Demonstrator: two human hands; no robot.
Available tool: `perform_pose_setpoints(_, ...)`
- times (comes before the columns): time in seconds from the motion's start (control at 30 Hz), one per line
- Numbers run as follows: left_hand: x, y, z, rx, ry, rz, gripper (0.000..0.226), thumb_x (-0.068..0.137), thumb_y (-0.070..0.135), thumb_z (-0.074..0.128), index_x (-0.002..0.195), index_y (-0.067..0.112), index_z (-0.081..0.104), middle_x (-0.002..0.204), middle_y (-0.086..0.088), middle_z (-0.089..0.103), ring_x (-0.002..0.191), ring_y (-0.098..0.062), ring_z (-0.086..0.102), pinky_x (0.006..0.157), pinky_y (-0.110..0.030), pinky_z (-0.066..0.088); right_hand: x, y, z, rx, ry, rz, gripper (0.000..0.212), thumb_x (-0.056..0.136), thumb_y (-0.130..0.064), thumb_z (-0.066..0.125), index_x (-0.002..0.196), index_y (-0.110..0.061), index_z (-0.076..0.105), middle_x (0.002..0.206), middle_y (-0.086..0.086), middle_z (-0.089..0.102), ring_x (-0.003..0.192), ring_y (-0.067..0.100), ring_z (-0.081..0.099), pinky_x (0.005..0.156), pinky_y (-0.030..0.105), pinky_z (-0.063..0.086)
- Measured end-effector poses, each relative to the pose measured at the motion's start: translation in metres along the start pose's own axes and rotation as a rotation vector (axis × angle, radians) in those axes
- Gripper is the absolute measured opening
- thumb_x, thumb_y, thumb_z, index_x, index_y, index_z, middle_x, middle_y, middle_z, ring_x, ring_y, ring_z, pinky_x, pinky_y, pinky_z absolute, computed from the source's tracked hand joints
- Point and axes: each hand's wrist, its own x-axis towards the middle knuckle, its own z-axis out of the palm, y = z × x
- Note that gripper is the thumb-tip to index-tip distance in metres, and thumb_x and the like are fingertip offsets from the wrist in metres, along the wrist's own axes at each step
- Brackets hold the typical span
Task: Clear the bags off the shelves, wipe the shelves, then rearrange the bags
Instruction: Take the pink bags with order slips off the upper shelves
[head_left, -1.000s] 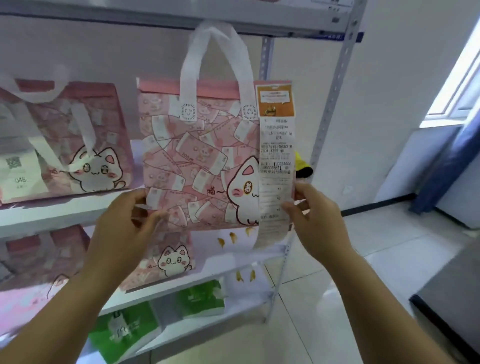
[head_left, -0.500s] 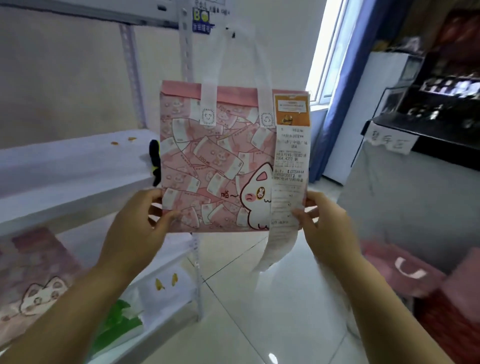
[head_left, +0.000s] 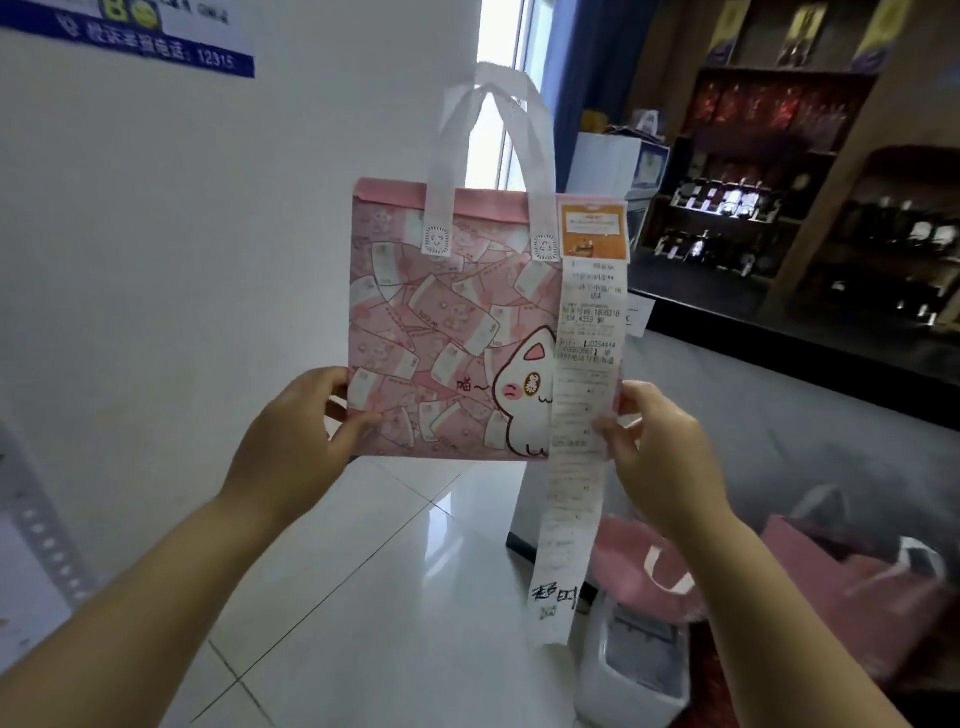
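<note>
Pink cat bag (head_left: 441, 332) | both lower corners pinched: left hand (head_left: 291, 447), right hand (head_left: 665, 452) | receipt (head_left: 582, 415) stapled | wall sign (head_left: 156, 47) "12315"

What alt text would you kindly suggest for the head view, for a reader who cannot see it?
A left hand and right hand grip a pink cat-print fabric tote bag upright by its lower corners. A long white paper receipt hangs down its right side.

Dark display cabinet (head_left: 769, 156), blue curtain (head_left: 587, 67)
</note>
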Motion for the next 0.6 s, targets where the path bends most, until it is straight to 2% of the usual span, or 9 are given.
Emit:
perform_pose_setpoints(0.07, 0.03, 0.005, 0.025, -0.011, -0.017, 0.03, 0.028, 0.083, 0.03, 0.066, 0.107, 0.019, 0.058, 0.094, 0.011, 0.056, 0.078, 0.004, 0.055, 0.066, -0.032, 0.054, 0.023, 0.022, -0.001, -0.027, 0.023, 0.023, 0.023, 0.09, -0.026, 0.059, 0.112, -0.019, 0.057, 0.104, -0.005, 0.066, 0.078, 0.015, 0.063, 0.068, 0.036, 0.056)
perform_pose_setpoints(0.23, 0.113, 0.008, 0.086, -0.052, -0.067, 0.1, 0.031, 0.081, 0.027, 0.069, 0.107, 0.013, 0.059, 0.092, 0.008, 0.058, 0.075, -0.009, 0.059, 0.064, -0.027, 0.052, 0.087, 0.064, 0.006, -0.056, 0.072, 0.049, 0.019, 0.09, -0.022, 0.059, 0.109, -0.018, 0.058, 0.096, -0.007, 0.064, 0.076, 0.015, 0.063, 0.067, 0.034, 0.055)
perform_pose_setpoints(0.33, 0.168, 0.003, 0.124, -0.078, -0.088, 0.16, 0.031, 0.079, 0.027, 0.071, 0.106, 0.014, 0.06, 0.09, 0.008, 0.059, 0.072, -0.003, 0.057, 0.065, -0.028, 0.052, 0.133, 0.088, 0.014, -0.098, 0.109, 0.073, 0.022, 0.09, -0.022, 0.059, 0.112, -0.019, 0.058, 0.097, -0.008, 0.064, 0.078, 0.014, 0.062, 0.068, 0.03, 0.053)
perform_pose_setpoints(0.47, 0.246, 0.001, 0.172, -0.111, -0.132, 0.211, 0.031, 0.078, 0.027, 0.072, 0.105, 0.015, 0.061, 0.087, 0.009, 0.059, 0.073, 0.006, 0.055, 0.063, -0.021, 0.048, 0.196, 0.121, 0.025, -0.136, 0.15, 0.143, 0.023, 0.09, -0.024, 0.059, 0.112, -0.02, 0.057, 0.101, -0.006, 0.066, 0.079, 0.013, 0.063, 0.071, 0.036, 0.055)
perform_pose_setpoints(0.53, 0.282, 0.003, 0.195, -0.118, -0.155, 0.243, 0.033, 0.078, 0.028, 0.072, 0.107, 0.015, 0.062, 0.087, 0.01, 0.058, 0.071, 0.005, 0.055, 0.06, -0.013, 0.043, 0.225, 0.135, 0.03, -0.145, 0.178, 0.171, 0.025, 0.09, -0.024, 0.06, 0.114, -0.019, 0.057, 0.102, -0.005, 0.066, 0.082, 0.014, 0.063, 0.072, 0.037, 0.055)
perform_pose_setpoints(0.6, 0.316, 0.007, 0.219, -0.119, -0.176, 0.274, 0.036, 0.077, 0.029, 0.073, 0.108, 0.013, 0.061, 0.089, 0.009, 0.06, 0.07, -0.002, 0.057, 0.06, -0.01, 0.04, 0.251, 0.15, 0.032, -0.158, 0.202, 0.199, 0.025, 0.09, -0.023, 0.06, 0.115, -0.018, 0.057, 0.102, -0.005, 0.066, 0.084, 0.015, 0.063, 0.073, 0.034, 0.054)
